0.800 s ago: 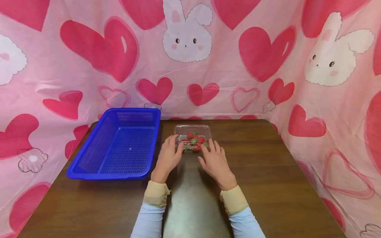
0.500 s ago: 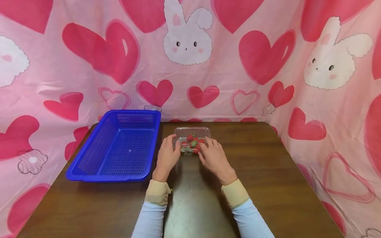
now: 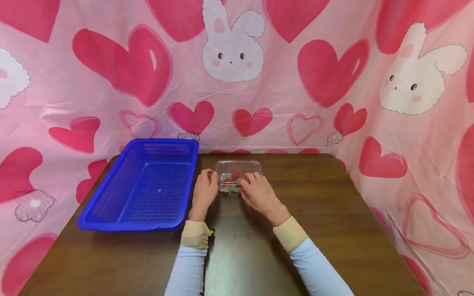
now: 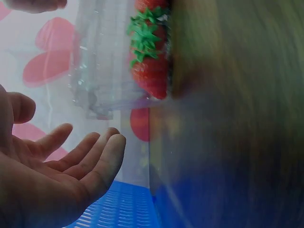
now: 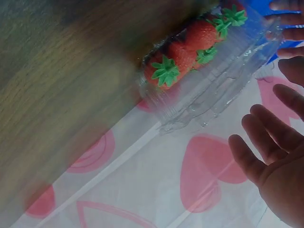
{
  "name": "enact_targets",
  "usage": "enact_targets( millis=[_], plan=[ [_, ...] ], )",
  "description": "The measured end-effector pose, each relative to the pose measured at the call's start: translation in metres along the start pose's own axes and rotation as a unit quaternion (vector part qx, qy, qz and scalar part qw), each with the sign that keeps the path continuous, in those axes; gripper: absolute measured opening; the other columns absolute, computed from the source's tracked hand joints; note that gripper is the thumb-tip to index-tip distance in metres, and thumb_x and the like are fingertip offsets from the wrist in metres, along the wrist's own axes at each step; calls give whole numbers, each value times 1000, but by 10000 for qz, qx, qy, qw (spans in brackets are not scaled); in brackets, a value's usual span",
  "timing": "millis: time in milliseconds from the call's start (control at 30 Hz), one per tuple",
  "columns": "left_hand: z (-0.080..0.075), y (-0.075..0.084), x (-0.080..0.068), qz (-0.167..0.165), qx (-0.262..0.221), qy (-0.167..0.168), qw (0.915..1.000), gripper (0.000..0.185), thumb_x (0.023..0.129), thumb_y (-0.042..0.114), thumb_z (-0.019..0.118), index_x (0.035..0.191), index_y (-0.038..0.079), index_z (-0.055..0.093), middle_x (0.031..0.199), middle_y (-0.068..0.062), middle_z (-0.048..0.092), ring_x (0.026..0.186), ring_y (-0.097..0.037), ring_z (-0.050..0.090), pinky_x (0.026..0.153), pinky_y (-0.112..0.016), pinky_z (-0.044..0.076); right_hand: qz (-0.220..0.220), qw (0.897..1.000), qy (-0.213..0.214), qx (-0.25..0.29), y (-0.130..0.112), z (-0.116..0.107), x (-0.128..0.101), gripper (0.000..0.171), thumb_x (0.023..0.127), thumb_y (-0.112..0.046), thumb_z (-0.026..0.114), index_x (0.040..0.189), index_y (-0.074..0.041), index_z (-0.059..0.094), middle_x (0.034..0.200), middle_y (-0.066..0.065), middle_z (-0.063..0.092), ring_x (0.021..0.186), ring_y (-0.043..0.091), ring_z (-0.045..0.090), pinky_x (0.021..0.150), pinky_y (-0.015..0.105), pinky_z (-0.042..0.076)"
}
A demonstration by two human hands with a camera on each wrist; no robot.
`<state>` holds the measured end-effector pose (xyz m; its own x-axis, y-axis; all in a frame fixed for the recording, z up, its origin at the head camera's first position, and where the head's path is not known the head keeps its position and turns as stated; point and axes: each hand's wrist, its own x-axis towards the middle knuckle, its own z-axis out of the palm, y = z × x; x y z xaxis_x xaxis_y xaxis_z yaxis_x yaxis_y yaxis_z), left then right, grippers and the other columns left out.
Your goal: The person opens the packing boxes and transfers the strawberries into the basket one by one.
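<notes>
Between both hands' fingers [image 3: 212, 177], strawberry box [image 3: 237, 169]

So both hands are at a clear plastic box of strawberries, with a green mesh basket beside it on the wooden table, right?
Nearly: the plastic mesh basket is blue, not green, as the head view shows. Both hands are at the clear plastic box of strawberries on the wooden table.

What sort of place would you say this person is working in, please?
Probably a staged tabletop recording booth rather than a kitchen: a pink cloth printed with hearts and rabbits curtains off three sides of a brown wooden table, which carries only a blue plastic basket and a clear strawberry box.
</notes>
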<state>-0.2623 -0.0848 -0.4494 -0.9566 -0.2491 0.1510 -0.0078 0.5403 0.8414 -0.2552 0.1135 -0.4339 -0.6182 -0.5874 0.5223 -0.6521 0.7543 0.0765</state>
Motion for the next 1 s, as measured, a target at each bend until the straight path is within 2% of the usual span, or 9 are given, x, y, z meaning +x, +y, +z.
enact_targets(
  millis=[167,300,400,533,700,867,1000],
  plan=[
    [0,-11,3,-118,-122,101,9998,37,102,30,43,124,2,55,119,-21,63,110,-38,60,95,-51,45,22,9999,-1,-126,2,6,3,25,82,-25,75,99,-12,62,96,12,60,87,31,54,71,42,48],
    [0,-15,2,-231,-369,110,9990,33,102,20,41,122,-1,56,118,-24,64,110,-40,60,95,-52,45,136,9997,-168,-85,4,9,4,29,81,-28,78,99,-13,61,97,12,58,89,31,53,71,42,46],
    [0,-15,0,-473,-680,-133,9965,33,100,15,39,125,1,54,118,-23,64,94,-36,64,80,-44,52,128,9995,-279,3,4,11,5,29,82,-29,77,101,-13,63,100,13,59,91,31,52,74,42,46],
    [4,-16,-1,-795,-1193,-460,9886,35,98,10,38,129,2,51,115,-23,66,71,-29,63,56,-32,51,-24,9997,-229,77,4,14,6,30,82,-29,77,104,-13,64,102,12,60,91,31,52,77,43,47],
    [10,-20,1,-1113,-1625,-545,9789,34,97,8,42,130,2,50,113,-24,66,71,-23,65,55,-31,51,-121,9998,-152,2,2,18,7,31,82,-29,77,104,-12,63,101,11,60,90,31,52,78,44,48],
    [11,-25,4,-1201,-1787,-547,9750,34,96,6,42,129,0,50,109,-24,66,64,-16,63,51,-26,48,2,9996,-264,-92,1,21,7,29,84,-27,74,106,-13,63,104,10,61,93,31,53,81,45,47],
    [11,-28,5,-1258,-2078,-629,9680,32,97,7,41,127,-1,52,101,-20,65,60,-13,60,50,-24,46,58,9993,-337,-121,1,23,7,28,85,-26,73,106,-12,62,106,10,62,95,31,54,82,46,48]
  ],
)
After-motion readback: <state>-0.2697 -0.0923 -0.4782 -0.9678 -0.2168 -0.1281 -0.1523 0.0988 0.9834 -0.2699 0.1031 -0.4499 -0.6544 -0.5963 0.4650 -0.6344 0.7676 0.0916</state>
